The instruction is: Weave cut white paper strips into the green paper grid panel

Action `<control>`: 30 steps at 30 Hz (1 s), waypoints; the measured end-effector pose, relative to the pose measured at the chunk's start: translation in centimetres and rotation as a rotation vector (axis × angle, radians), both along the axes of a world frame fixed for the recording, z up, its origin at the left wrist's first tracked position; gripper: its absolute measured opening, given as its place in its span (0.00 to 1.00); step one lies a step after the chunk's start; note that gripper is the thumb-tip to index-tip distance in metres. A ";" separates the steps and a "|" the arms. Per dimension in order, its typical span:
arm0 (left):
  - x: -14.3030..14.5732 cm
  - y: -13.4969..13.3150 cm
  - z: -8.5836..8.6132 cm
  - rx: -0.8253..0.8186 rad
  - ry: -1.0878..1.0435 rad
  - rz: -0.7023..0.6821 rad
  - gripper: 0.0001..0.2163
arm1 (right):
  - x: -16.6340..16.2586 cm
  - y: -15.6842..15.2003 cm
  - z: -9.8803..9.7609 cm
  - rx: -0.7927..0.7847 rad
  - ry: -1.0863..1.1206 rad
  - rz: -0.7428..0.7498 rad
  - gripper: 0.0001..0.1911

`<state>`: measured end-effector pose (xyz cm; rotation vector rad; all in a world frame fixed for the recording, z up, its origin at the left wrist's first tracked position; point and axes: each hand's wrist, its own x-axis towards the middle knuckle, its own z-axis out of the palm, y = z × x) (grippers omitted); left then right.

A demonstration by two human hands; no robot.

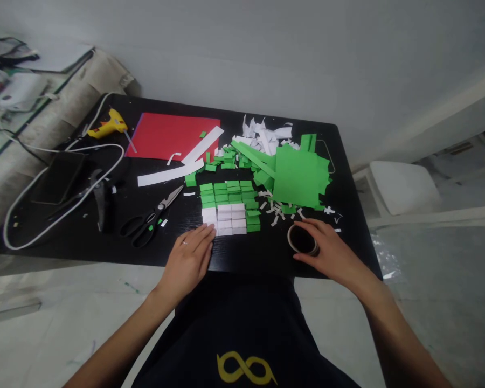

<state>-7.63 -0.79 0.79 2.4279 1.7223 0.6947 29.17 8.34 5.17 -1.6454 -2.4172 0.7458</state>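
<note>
My left hand lies flat on the table, fingers stretched out, its fingertips touching the lower left corner of a grid of small folded paper pieces. White folded pieces make up the grid's lower middle, and green folded pieces run along its top and right side. To the right, my right hand curves its thumb and fingers around a roll of tape with a pale rim and a dark middle. Above this hand lies a stack of green paper. Small white scraps are scattered beside it.
Black-handled scissors lie left of the grid. Further left are a yellow glue gun, a black-handled tool, a dark phone-like slab and a looped white cable. Red sheets, white strips and white scraps lie behind.
</note>
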 end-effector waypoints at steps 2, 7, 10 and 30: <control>-0.5 0.1 -0.1 0.014 -0.035 0.022 0.18 | 0.5 -0.2 -0.4 -0.022 -0.031 0.001 0.38; -0.5 0.0 -0.5 0.020 -0.002 0.039 0.19 | -0.1 -0.5 -0.4 -0.029 0.007 -0.003 0.37; -0.7 -0.2 -0.7 -0.003 0.020 0.031 0.20 | -1.0 -0.5 0.6 -0.024 0.079 -0.035 0.37; -13.7 0.7 3.6 -0.373 0.149 0.623 0.15 | -7.7 -1.5 0.1 -0.350 1.028 -0.134 0.26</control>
